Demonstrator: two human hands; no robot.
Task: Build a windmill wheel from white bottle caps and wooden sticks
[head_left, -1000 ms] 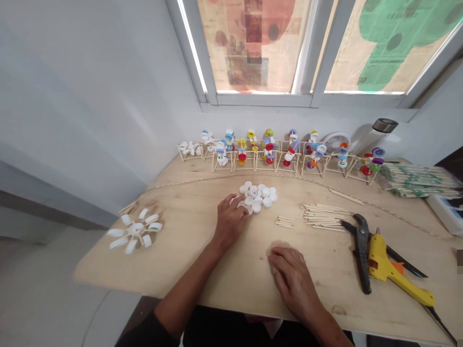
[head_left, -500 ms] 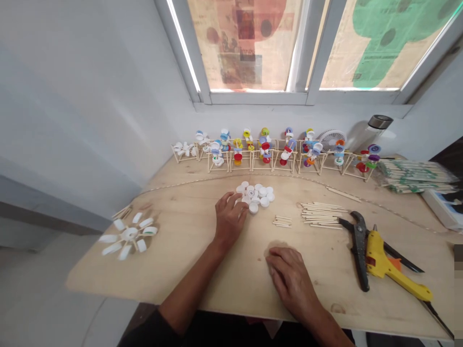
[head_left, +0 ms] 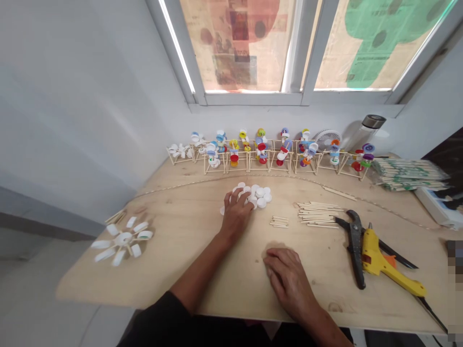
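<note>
Grip of left hand [head_left: 237,214] half-open, touching white caps [head_left: 259,193].

Before us is a pale wooden table [head_left: 170,217] with a cluster of white caps [head_left: 261,202] near its middle. To the right we see short sticks [head_left: 279,221], a pile of longer sticks [head_left: 318,215], then a black hand tool [head_left: 355,250] partly under a yellow glue gun [head_left: 371,252]. At the left lies a spoked wheel [head_left: 124,239]. Beyond a thin cord [head_left: 202,180], we find a row of stick frames [head_left: 258,162], with bagged sticks [head_left: 408,174] at its right.
</note>
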